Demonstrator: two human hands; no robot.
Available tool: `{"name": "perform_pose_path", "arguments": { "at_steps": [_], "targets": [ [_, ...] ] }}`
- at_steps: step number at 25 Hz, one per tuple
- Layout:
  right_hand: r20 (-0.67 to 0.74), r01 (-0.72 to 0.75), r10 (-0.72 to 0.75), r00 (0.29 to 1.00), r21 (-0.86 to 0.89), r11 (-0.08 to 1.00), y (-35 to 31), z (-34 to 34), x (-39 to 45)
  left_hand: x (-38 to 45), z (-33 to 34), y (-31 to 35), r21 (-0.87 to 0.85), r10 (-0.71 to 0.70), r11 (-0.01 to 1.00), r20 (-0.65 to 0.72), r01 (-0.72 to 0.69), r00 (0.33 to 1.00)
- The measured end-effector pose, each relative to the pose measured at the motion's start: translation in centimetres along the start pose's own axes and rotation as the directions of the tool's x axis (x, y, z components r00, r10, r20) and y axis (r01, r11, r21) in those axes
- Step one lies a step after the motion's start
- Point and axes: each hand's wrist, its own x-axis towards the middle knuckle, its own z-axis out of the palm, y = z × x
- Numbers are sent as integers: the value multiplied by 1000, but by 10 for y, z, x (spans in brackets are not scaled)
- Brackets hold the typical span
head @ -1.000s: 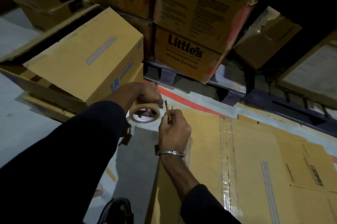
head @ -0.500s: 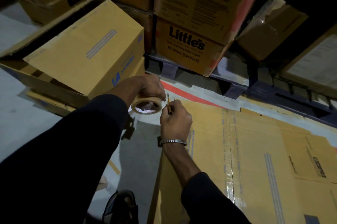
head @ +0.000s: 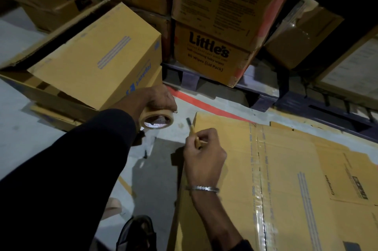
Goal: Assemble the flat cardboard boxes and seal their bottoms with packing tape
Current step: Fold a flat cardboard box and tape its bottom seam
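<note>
Hands apart now; half second back, cutter tip sat right beside roll, now clear gap between. Left hand [head: 157,100] grips tape roll [head: 156,119] from above, fingers curled over rim, hole facing camera. Right hand [head: 204,153] pinches small cutter [head: 193,130], blade pointing up and away toward roll. Roll lies up-left of right fingertips, near. Loose tape end not visible; cannot tell where. Flattened box [head: 286,179] on floor under right hand, taped seam running away from camera. Right hand nearer box.
</note>
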Motion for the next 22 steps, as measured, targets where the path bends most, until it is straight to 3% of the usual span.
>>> {"name": "perform_pose_path", "arguments": {
  "at_steps": [3,8,10,13,15,20,22],
  "targets": [
    [33,-151,148,988,164,975,2,-11,34,-8,-3,-3,-112,-3,994,6,3,1000],
    [170,63,-13,985,-294,954,12,11,97,-9,-8,-4,-238,-14,971,-66,-2,998],
    [146,87,-22,989,-455,886,12,30,104,-7,-6,-4,-305,0,952,-89,-27,996],
    [47,10,26,999,-638,770,9,51,102,-5,-3,-4,-359,6,932,-95,-40,995],
    [81,62,-3,997,-731,680,9,57,98,-1,-1,-5,-382,7,923,-96,-43,995],
    [190,77,108,976,-760,645,6,61,103,0,1,-2,-458,-10,888,-133,-52,991],
    [234,79,111,966,-675,734,6,50,102,-7,-4,8,-515,-13,854,-155,-70,988]
  ]
}}
